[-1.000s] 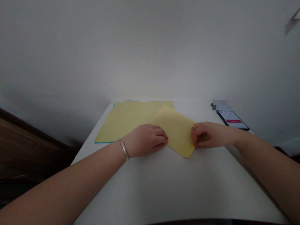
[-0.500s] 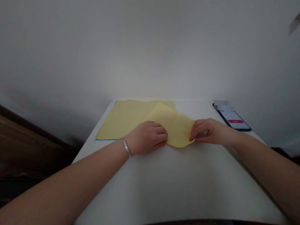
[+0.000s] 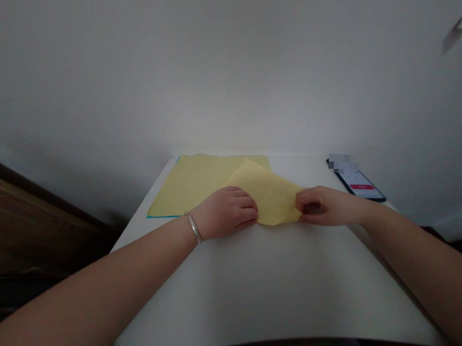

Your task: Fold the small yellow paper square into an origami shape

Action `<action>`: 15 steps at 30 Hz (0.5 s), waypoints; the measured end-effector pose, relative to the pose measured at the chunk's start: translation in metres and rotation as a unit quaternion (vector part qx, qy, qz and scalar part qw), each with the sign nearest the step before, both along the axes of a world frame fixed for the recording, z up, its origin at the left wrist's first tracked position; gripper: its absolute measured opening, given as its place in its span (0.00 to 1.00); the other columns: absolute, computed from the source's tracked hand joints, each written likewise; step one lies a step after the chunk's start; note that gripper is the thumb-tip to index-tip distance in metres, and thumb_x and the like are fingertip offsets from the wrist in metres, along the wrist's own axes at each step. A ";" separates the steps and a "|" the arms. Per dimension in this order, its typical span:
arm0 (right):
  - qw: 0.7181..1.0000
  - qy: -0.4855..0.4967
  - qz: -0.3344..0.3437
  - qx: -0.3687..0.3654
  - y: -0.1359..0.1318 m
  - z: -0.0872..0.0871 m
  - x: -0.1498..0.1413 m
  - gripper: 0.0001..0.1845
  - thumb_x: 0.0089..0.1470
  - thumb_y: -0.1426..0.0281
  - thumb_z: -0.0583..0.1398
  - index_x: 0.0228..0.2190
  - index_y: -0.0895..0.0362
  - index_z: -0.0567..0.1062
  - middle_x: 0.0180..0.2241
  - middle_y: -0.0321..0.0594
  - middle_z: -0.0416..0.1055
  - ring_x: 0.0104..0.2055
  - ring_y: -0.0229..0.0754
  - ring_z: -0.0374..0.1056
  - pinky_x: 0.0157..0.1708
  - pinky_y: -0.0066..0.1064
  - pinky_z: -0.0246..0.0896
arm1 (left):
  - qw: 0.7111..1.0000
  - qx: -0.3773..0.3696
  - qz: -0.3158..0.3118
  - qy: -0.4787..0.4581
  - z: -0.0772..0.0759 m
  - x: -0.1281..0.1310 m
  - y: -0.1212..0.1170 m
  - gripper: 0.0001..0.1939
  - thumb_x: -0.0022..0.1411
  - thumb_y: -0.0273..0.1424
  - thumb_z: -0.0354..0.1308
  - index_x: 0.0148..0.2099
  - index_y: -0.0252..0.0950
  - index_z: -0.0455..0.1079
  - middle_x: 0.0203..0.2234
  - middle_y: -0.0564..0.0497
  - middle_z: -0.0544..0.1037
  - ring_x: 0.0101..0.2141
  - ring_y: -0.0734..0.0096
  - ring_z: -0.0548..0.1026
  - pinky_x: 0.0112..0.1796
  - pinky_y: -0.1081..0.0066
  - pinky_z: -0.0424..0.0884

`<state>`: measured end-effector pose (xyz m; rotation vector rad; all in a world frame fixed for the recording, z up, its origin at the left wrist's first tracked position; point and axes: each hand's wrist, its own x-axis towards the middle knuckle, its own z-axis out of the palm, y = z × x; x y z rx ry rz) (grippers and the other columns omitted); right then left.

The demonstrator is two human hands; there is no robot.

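A folded sheet of yellow paper [image 3: 266, 192] lies at a slant between my two hands, one corner pointing toward the wall. My left hand [image 3: 233, 211], a silver bangle at its wrist, rests over the paper's left part with curled fingers; the thumb is hidden. On the right, my right hand [image 3: 319, 205] pinches the sheet's right corner between thumb and fingers, where the near edge curves and lifts a little. Behind my left hand a flat, larger yellow sheet [image 3: 194, 184] lies with a thin blue edge showing under it.
The white table [image 3: 268, 281] stands against a plain wall [image 3: 235, 81]. A phone [image 3: 359, 181] with a lit screen lies at its back right, beyond my right hand. Brown wooden furniture [image 3: 25, 225] is on the left, lower than the tabletop.
My right hand has shifted slightly right and toward me, and the paper's right corner has curled over more. My left hand stays in place.
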<state>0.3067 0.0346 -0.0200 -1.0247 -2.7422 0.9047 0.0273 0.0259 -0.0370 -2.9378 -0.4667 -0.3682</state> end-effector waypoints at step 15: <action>0.992 0.019 -0.124 0.032 0.002 -0.005 -0.002 0.13 0.54 0.59 0.52 0.26 0.55 0.61 0.23 0.34 0.62 0.24 0.36 0.58 0.23 0.28 0.49 | 1.000 -0.017 -0.017 -0.020 0.005 0.009 0.001 0.11 0.66 0.30 0.47 0.39 0.36 0.72 0.36 0.49 0.78 0.38 0.71 0.73 0.42 0.70 0.68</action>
